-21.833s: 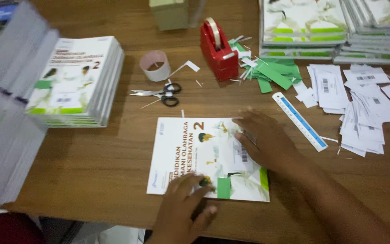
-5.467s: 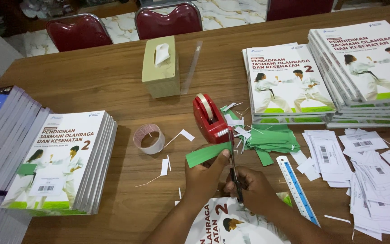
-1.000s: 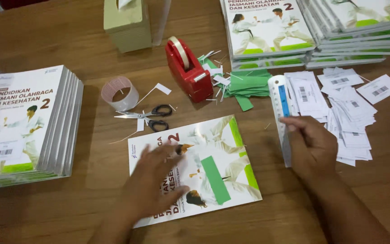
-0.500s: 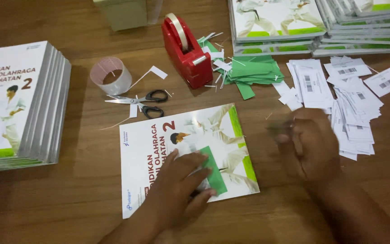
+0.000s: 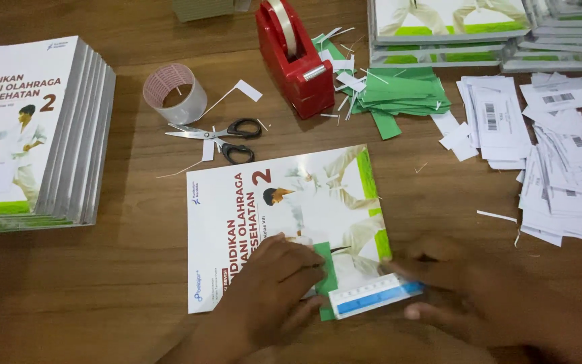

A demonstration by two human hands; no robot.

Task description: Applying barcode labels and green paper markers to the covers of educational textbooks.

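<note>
A white and green book (image 5: pixel 284 209) lies turned sideways on the wooden table (image 5: pixel 136 283). A green paper strip (image 5: pixel 327 273) sits on its cover near the front edge. My left hand (image 5: pixel 264 296) presses flat on the cover and on the strip's left side. My right hand (image 5: pixel 479 296) holds a white ruler with a blue band (image 5: pixel 375 295) against the book's front right corner, over the lower end of the strip.
Scissors (image 5: pixel 220 135), a tape roll (image 5: pixel 173 91) and a red tape dispenser (image 5: pixel 291 57) lie behind the book. Green strips (image 5: pixel 399 98) and white barcode labels (image 5: pixel 547 148) are at the right. Book stacks stand at left (image 5: pixel 31 135) and at the far right (image 5: pixel 453 30).
My right hand has brought the ruler from the right side down onto the book's front corner. My left hand slid forward on the cover to the green strip.
</note>
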